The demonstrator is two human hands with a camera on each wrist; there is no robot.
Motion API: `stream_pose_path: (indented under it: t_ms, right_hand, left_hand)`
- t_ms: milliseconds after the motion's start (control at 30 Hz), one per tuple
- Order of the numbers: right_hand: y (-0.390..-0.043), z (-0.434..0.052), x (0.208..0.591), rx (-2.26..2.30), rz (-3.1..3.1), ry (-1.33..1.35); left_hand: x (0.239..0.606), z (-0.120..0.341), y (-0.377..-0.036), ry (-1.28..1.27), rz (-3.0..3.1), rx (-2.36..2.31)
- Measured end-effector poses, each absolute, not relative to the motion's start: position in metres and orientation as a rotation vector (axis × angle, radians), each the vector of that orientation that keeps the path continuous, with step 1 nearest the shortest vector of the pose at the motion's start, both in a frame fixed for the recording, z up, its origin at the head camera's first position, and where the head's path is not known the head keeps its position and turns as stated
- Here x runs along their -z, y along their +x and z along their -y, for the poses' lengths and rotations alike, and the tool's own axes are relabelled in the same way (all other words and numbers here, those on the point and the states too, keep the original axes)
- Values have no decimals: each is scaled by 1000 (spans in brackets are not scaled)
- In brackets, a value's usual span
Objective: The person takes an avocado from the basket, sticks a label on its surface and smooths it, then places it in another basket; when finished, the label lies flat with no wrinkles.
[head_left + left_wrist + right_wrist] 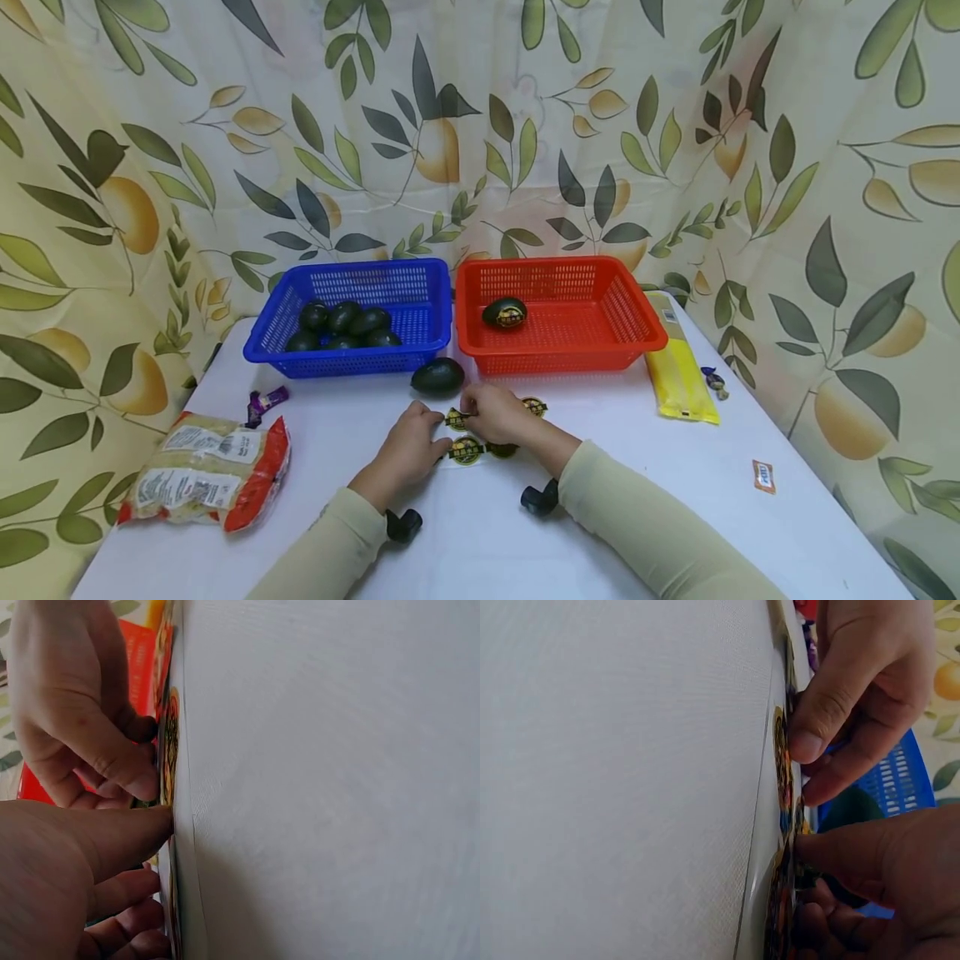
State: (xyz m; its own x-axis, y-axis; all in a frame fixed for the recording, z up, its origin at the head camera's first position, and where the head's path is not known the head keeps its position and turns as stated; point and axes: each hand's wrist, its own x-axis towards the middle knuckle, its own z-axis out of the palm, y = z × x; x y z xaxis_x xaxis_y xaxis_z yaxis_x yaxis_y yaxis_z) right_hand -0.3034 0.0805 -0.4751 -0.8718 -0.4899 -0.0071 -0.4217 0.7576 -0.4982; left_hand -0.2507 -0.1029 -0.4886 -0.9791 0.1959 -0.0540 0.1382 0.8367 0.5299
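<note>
A sheet of round yellow-and-black stickers lies on the white table in front of me. My left hand presses the sheet's left side down with its thumb and fingertips. My right hand pinches the edge of one sticker at the sheet's far side. In the left wrist view the left hand pushes its thumb against the sheet while the right hand pinches above it. The right wrist view shows the right hand and left hand on the stickers.
A loose avocado lies just beyond the hands. Behind it stand a blue basket with several avocados and a red basket holding one stickered avocado. A bagged packet lies left, a yellow packet right.
</note>
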Motion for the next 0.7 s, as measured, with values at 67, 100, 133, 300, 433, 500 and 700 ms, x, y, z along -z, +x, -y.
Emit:
stream_pose_path:
  t_ms: [67, 100, 133, 300, 433, 500, 700]
  right_hand:
    - [-303, -81, 475, 773, -2814, -755]
    - [-303, -81, 475, 792, -2809, -763]
    - [-303, -82, 474, 823, -2797, -768]
    - [-299, -87, 470, 1050, -2687, -738]
    - [-296, -90, 466, 1237, -2576, -679]
    - [-296, -90, 463, 1329, -2520, -641]
    - [-299, -87, 459, 1556, -2398, -541]
  left_hand:
    - [489, 104, -252, 287, -2916, -841]
    - [489, 104, -253, 292, -2916, -851]
    - [490, 104, -254, 298, -2915, -857]
    - [491, 106, -256, 295, -2891, -919]
    - [492, 110, -255, 262, -2864, -1009]
    - [490, 113, -254, 214, -2809, -1143]
    - [480, 116, -253, -24, -2564, -1561]
